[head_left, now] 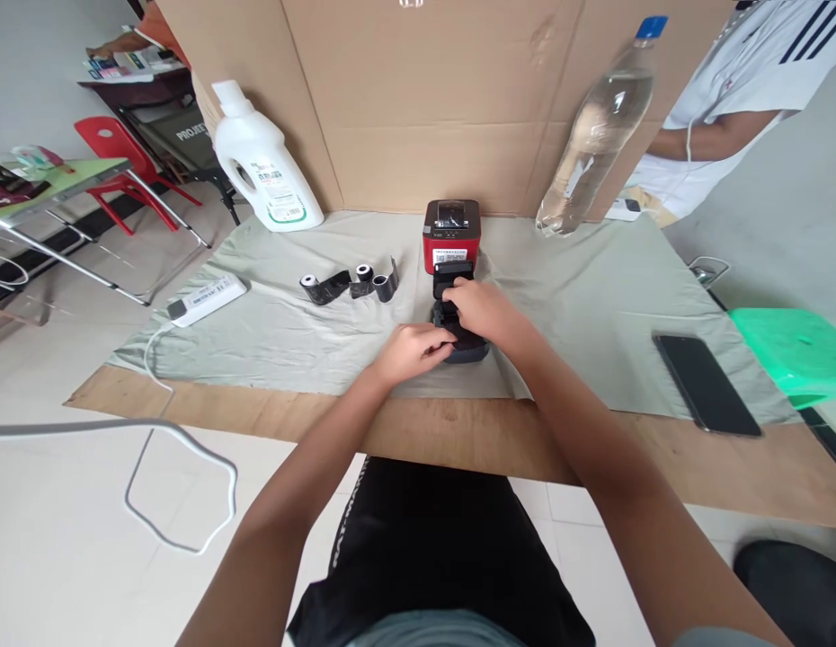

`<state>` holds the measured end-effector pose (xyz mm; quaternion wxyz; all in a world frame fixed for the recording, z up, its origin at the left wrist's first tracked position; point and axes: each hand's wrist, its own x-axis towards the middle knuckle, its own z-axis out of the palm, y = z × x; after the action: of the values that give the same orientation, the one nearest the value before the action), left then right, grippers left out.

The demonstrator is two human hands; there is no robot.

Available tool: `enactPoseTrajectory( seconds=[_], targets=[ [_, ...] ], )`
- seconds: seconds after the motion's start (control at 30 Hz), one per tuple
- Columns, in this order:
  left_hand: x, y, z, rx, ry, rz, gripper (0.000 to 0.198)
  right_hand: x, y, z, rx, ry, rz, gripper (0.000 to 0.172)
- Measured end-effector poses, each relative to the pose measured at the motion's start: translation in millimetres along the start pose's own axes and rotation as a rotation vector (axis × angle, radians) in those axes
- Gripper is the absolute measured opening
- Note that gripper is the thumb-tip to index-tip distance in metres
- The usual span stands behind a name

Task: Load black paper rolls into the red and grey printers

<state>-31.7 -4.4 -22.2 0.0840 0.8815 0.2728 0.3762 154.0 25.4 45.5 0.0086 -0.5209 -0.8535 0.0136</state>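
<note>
A small black device with its lid raised, which looks like a portable printer [467, 354], sits near the table's front edge. My right hand [489, 310] is closed on its upright lid, fingers curled at the right side. My left hand [408, 353] is closed at the left front of the body, thumb and fingertips at its open compartment. The fingers cover part of the inside. Right behind stands a red and black printer [451, 238] with a white label on its front. To the left lie several small rolls of black paper [386, 286], partly unrolled.
A white jug [266, 166] and a tilted water bottle [597, 135] lean by the cardboard wall [424, 108]. A power strip [208, 300] lies left, a phone [707, 385] right. A green stool [795, 350] stands beside the table. Two other people are partly visible behind.
</note>
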Motion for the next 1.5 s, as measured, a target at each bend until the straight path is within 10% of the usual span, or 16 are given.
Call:
enactPoseTrajectory(
  seconds=[0.27, 0.5, 0.87, 1.5],
  targets=[
    [-0.5, 0.8, -0.6, 0.011, 0.011, 0.012, 0.015, 3.1, 1.2, -15.6, 0.059, 0.384, 0.259, 0.034],
    [2.8, 7.5, -6.8, 0.049, 0.058, 0.106, 0.013, 5.2, 22.5, -13.9, 0.266, 0.272, 0.102, 0.035],
    [2.0, 16.8, 9.0, 0.103, 0.006, 0.150, 0.016, -2.0, 19.7, -31.0, 0.289, -0.275, 0.104, 0.032],
    [-10.7, 23.5, 12.0, 0.257, -0.067, 0.271, 0.019, 6.0, 14.4, -19.6, 0.484, -0.347, 0.290, 0.063]
  ],
)
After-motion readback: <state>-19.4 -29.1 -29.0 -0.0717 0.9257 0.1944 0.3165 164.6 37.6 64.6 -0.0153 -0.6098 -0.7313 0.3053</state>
